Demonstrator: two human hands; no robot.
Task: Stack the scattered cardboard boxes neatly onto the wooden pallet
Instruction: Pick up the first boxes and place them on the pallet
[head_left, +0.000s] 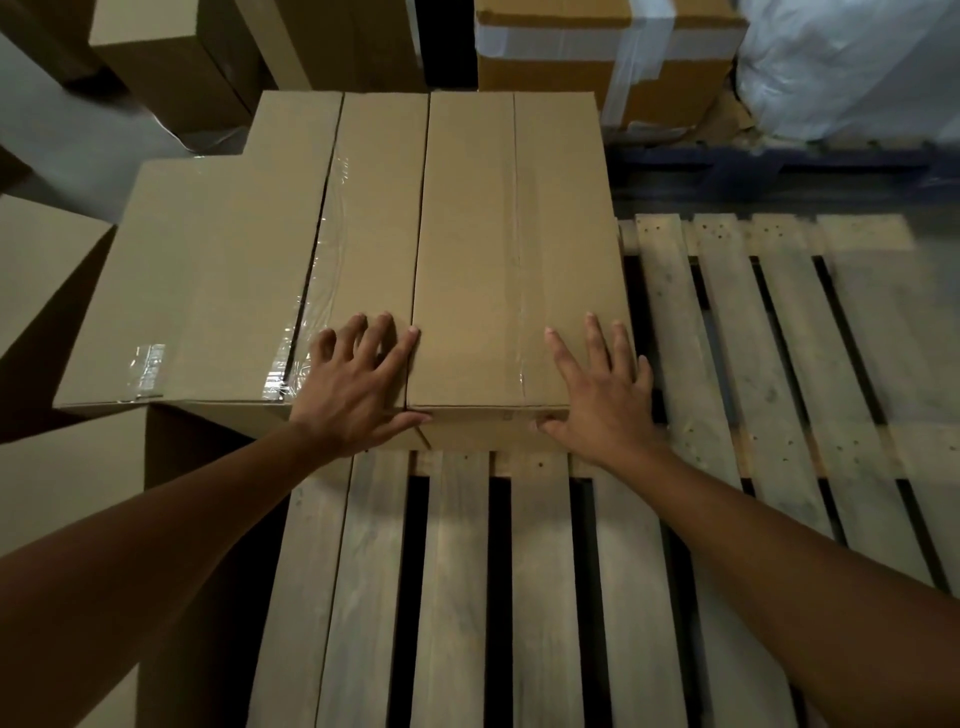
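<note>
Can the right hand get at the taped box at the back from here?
Probably not. The right hand lies flat on the near box, and the taped box stands beyond that box's far end, past the pallet.

I'm watching a dim, warm feed: light is falling from overhead and pooling on the near pallet (452, 571) slats. Tape (150, 366) on the left box (208, 286) is glaring (small patches only). The far right is smearing with blur, edges bowing.
</note>
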